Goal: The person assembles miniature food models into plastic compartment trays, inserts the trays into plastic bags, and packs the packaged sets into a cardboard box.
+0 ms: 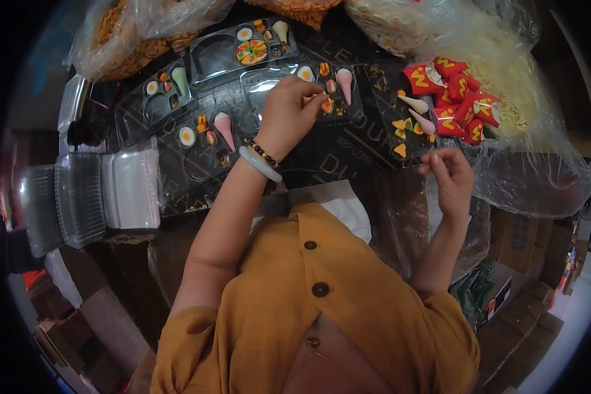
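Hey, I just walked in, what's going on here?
A person's left hand has its fingertips at a small orange-and-red pizza-slice piece over a clear plastic tray, which also holds a white-and-yellow fried-egg piece and a pink ice-cream-cone piece. The right hand hovers near loose yellow triangular pieces; I can't tell whether it holds anything. Farther back, another clear plastic tray has a round, multicoloured pizza in it.

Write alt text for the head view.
A person's left hand is at a small pizza slice in a clear plastic tray of miniature foods. The right hand is held near loose pieces and red packets; more such trays lie nearby.
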### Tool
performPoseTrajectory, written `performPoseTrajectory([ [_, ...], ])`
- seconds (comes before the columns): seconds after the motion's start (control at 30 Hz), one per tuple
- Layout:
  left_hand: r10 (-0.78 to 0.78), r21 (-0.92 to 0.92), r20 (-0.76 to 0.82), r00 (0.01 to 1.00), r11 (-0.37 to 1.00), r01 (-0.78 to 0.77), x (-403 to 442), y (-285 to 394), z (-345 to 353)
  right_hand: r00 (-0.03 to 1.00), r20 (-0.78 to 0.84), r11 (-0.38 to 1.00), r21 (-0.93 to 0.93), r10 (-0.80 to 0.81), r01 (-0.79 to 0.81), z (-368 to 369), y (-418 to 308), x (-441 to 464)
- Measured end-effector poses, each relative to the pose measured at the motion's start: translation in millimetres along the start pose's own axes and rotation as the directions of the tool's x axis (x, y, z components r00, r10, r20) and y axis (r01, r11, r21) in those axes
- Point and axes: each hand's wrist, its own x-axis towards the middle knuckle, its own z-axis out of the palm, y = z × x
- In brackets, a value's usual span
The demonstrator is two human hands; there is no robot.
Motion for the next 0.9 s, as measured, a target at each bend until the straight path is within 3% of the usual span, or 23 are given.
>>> performPoseTrajectory([
  [0.1,-0.003,0.006,0.027,1.000,1.000,0.003,1.3,-2.8,0.0,0.972,0.034,0.973,-0.018,0.233,-0.232,-95.8,40.3,-47.6],
  [0.17,0.010,0.104,0.100,0.995,0.994,-0.020,1.5,2.6,2.0,0.909,-0.230,0.914,-0.133,0.349,-0.384,-140.0,74.4,-76.4],
  [0.2,0.015,0.098,0.104,0.994,0.995,-0.026,0.1,2.8,2.2,0.907,-0.238,0.913,-0.133,0.347,-0.384,-152.2,83.0,-95.8],
  [0.23,0.043,0.164,0.106,0.993,0.985,-0.060,-0.8,1.9,1.8,0.909,-0.318,0.502,-0.759,0.269,-0.415,-162.7,88.9,-113.2],
  [0.27,0.069,0.232,0.099,0.993,0.969,-0.091,0.4,1.8,2.4,0.934,-0.320,-0.217,-0.934,0.159,-0.283,-169.9,90.4,-116.4],
  [0.3,0.067,0.234,0.091,0.994,0.968,-0.087,1.7,2.7,3.1,0.886,-0.397,0.270,-0.849,0.238,-0.453,-168.0,88.9,-104.4],
  [0.33,-0.094,-0.006,0.018,0.995,0.996,0.094,-0.7,4.3,2.9,0.949,-0.297,0.450,-0.837,0.108,-0.313,-140.6,72.1,-94.0],
  [0.37,-0.263,-0.249,-0.014,0.965,0.935,0.251,-1.9,6.0,1.4,0.975,-0.216,0.600,-0.786,-0.045,-0.146,-98.4,48.5,-80.0],
  [0.4,-0.260,-0.237,-0.010,0.965,0.939,0.251,-1.2,7.9,-2.5,0.976,-0.164,0.709,-0.705,-0.140,-0.017,-60.4,34.1,-65.9],
  [0.43,-0.401,-0.546,0.080,0.913,0.749,0.377,0.3,10.4,-8.1,0.961,-0.121,0.785,-0.606,-0.248,0.126,-23.1,21.5,-50.0],
  [0.47,-0.493,-0.774,0.210,0.844,0.444,0.452,0.3,12.7,-13.2,0.949,-0.037,0.820,-0.515,-0.312,0.250,12.6,11.3,-35.0],
  [0.5,-0.521,-0.884,0.362,0.773,0.071,0.462,-0.5,14.2,-17.0,0.923,0.042,0.837,-0.408,-0.382,0.365,45.6,2.5,-22.1],
  [0.53,-0.553,-0.880,0.402,0.730,-0.014,0.474,-1.5,16.1,-15.9,0.918,0.094,0.868,-0.301,-0.386,0.396,74.9,-6.4,-11.9],
  [0.57,-0.557,-0.886,0.388,0.734,-0.005,0.464,-3.7,16.9,-15.0,0.908,0.143,0.890,-0.187,-0.394,0.416,100.1,-12.2,-3.7],
  [0.63,-0.575,-0.898,0.421,0.701,-0.155,0.412,-10.3,16.4,-13.4,0.889,0.201,0.910,0.030,-0.411,0.414,135.4,-13.1,7.8],
  [0.67,-0.572,-0.896,0.431,0.698,-0.178,0.407,-13.8,15.4,-13.9,0.887,0.209,0.910,0.034,-0.412,0.414,142.2,-8.4,17.1],
  [0.73,-0.604,-0.904,0.421,0.676,-0.216,0.369,-16.2,19.9,-14.4,0.768,0.255,0.781,-0.072,-0.587,0.621,153.0,6.6,32.8],
  [0.77,-0.630,-0.908,0.416,0.656,-0.252,0.334,-17.1,21.1,-15.0,0.766,0.263,0.780,-0.070,-0.586,0.621,156.3,12.2,35.7],
  [0.83,-0.578,-0.894,0.447,0.683,-0.284,0.346,-24.0,20.7,-15.5,0.941,0.151,0.933,0.246,-0.304,0.263,160.4,18.5,38.3],
  [0.87,-0.518,-0.876,0.481,0.707,-0.311,0.369,-28.1,21.1,-14.6,0.942,0.151,0.935,0.242,-0.301,0.260,159.4,17.9,38.3],
  [0.9,-0.516,-0.874,0.485,0.706,-0.315,0.370,-32.0,21.6,-13.2,0.969,0.171,0.950,0.287,-0.176,0.122,157.9,13.5,38.6],
])
